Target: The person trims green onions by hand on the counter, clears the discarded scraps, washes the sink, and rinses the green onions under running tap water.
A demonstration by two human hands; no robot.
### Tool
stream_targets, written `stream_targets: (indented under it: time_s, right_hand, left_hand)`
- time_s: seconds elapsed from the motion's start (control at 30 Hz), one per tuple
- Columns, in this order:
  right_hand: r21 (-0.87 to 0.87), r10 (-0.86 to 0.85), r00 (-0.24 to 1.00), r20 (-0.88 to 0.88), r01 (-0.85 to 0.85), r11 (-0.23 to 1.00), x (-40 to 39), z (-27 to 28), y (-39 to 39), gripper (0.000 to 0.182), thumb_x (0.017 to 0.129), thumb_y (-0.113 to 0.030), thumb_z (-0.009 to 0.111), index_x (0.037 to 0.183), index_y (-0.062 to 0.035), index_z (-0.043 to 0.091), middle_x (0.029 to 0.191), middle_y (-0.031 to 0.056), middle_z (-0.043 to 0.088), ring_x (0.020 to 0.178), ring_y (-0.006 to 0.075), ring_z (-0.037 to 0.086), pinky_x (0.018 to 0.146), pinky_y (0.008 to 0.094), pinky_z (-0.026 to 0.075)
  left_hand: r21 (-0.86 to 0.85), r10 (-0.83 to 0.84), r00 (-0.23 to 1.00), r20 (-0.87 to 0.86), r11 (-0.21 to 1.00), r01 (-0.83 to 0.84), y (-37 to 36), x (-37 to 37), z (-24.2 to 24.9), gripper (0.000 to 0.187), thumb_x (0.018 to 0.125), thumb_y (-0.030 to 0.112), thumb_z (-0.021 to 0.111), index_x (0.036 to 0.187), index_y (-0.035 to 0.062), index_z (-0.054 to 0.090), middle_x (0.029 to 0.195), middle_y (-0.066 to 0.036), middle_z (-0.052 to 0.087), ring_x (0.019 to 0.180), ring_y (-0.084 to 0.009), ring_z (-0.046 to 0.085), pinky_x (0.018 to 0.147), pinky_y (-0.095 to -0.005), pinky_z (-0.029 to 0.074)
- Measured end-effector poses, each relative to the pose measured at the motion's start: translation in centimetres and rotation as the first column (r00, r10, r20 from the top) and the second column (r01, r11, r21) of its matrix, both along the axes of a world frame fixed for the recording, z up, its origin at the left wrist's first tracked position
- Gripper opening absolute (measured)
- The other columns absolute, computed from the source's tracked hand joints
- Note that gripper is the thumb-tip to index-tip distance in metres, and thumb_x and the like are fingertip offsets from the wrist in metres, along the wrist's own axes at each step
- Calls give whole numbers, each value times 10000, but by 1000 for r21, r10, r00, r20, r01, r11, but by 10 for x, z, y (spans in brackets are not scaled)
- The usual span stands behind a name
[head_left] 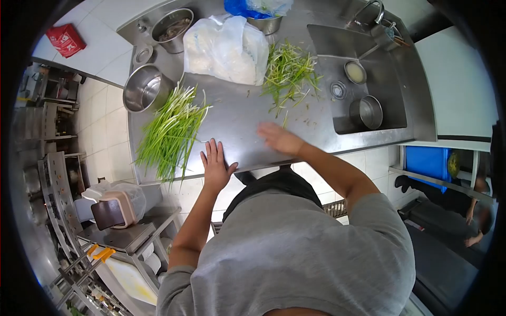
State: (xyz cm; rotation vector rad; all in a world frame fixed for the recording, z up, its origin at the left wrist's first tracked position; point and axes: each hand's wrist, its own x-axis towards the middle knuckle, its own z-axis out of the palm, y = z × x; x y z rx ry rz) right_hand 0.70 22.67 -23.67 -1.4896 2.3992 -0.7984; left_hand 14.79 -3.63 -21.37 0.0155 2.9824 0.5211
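Note:
My left hand [215, 163] lies flat with fingers spread on the steel counter [237, 113], near its front edge. Just left of it is a pile of long green stalks with white ends [173, 126], which look like scallions or chives. My right hand [279, 138], slightly blurred, is over the counter with its fingers stretched out and nothing visible in it. Beyond that hand is a loose heap of green trimmings [290, 71], with small scraps scattered on the metal around it.
A white plastic bag [224, 50] stands at the back beside a pot of dark contents [173, 30]. A bare metal pot [146, 89] is at the left. The sink [324, 39] on the right holds a pot [366, 112] and a bowl of cloudy liquid [355, 72]. Another person's hand [473, 240] shows far right.

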Motion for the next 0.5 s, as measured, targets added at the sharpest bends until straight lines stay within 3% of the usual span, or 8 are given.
stream_targets:
  time_s: [0.07, 0.17, 0.27, 0.37, 0.4, 0.43, 0.47, 0.5]
  right_hand:
    - [-55, -169, 985, -43, 167, 984, -47, -6, 22, 370, 891, -174, 522, 1222, -7, 524, 1359, 195, 420, 1270, 358, 382, 1052, 403, 328]
    - [41, -299, 905, 304, 301, 953, -88, 53, 30, 370, 872, -196, 566, 1192, -11, 544, 1321, 194, 462, 1235, 373, 414, 1019, 396, 364]
    - [-183, -377, 901, 217, 417, 890, -124, 68, 53, 424, 849, -258, 606, 1191, -16, 539, 1281, 209, 494, 1195, 392, 442, 1000, 405, 372]
    - [-345, -726, 669, 161, 727, 593, -154, 36, 88, 522, 833, -329, 627, 1239, -26, 502, 1318, 225, 453, 1237, 385, 402, 1020, 418, 342]
    - [-334, -765, 624, 162, 764, 552, -164, 23, 95, 551, 836, -352, 622, 1262, -32, 480, 1334, 230, 434, 1257, 380, 378, 1033, 427, 320]
    - [-323, -800, 577, 164, 798, 510, -173, 11, 99, 581, 839, -374, 617, 1285, -37, 458, 1350, 235, 414, 1277, 374, 355, 1046, 436, 297]
    - [-310, -830, 531, 168, 828, 467, -183, 0, 103, 611, 842, -397, 612, 1308, -43, 436, 1366, 239, 395, 1297, 369, 332, 1059, 445, 275]
    - [-281, -807, 582, 102, 795, 538, -199, -2, 101, 625, 852, -417, 590, 1326, -48, 416, 1382, 228, 380, 1311, 362, 312, 1069, 451, 253]
  left_hand:
    - [-34, 85, 996, -29, 996, -86, 25, -23, -8, 936, 784, 506, 617, 1415, -47, 201, 1497, -245, 114, 1407, -358, 62, 1093, -567, 46]
    - [-47, 116, 992, -50, 992, -119, 69, -79, -15, 975, 788, 581, 565, 1415, -62, 184, 1498, -254, 97, 1404, -380, 38, 1096, -564, 27]
    - [-49, 79, 995, -62, 995, -82, 121, -150, -13, 949, 819, 576, 527, 1418, -64, 163, 1491, -266, 105, 1398, -397, 36, 1101, -551, 38]
    - [-44, 127, 986, -110, 990, -133, 171, -194, -23, 901, 854, 544, 493, 1419, -68, 151, 1484, -275, 116, 1397, -390, 48, 1111, -527, 55]
    - [-37, 164, 977, -133, 985, -170, 184, -205, -27, 883, 865, 534, 480, 1419, -70, 151, 1482, -277, 120, 1397, -384, 54, 1116, -517, 60]
    - [-67, 207, 969, -132, 974, -217, 193, -208, -20, 776, 905, 431, 464, 1407, -83, 171, 1472, -274, 160, 1393, -375, 98, 1121, -496, 74]
    - [13, 217, 961, -169, 976, -218, 195, -208, -23, 754, 907, 407, 466, 1405, -82, 181, 1466, -271, 181, 1391, -369, 112, 1123, -491, 79]
    - [89, 233, 950, -207, 972, -218, 190, -207, -26, 732, 909, 384, 468, 1402, -82, 191, 1460, -269, 202, 1389, -364, 127, 1124, -487, 85]
